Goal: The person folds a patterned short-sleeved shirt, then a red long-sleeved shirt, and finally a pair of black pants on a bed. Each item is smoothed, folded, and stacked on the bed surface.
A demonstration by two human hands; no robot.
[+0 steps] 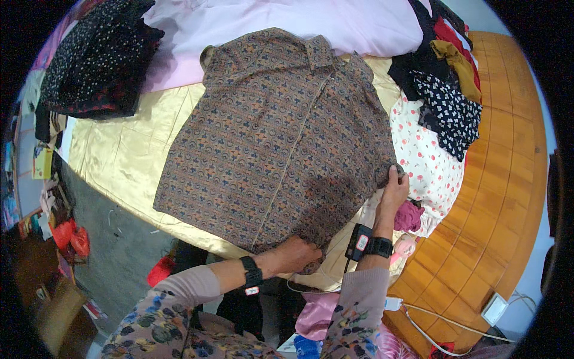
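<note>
A brown patterned collared shirt lies spread out on a shiny pale-yellow cover, its collar towards the top and its front placket running down at a slant. My left hand is closed on the shirt's bottom hem near its lower right corner, with the fingertips partly hidden in the cloth. Farther to the right, my right hand pinches the shirt's right side edge between thumb and fingers. Both wrists carry black straps, and a small black device sits by the right one.
Pale pink bedding lies beyond the shirt. A black dotted garment is at the upper left. Floral white cloth and dark printed clothes are heaped at the right, beside a wooden board. White cables run at the lower right.
</note>
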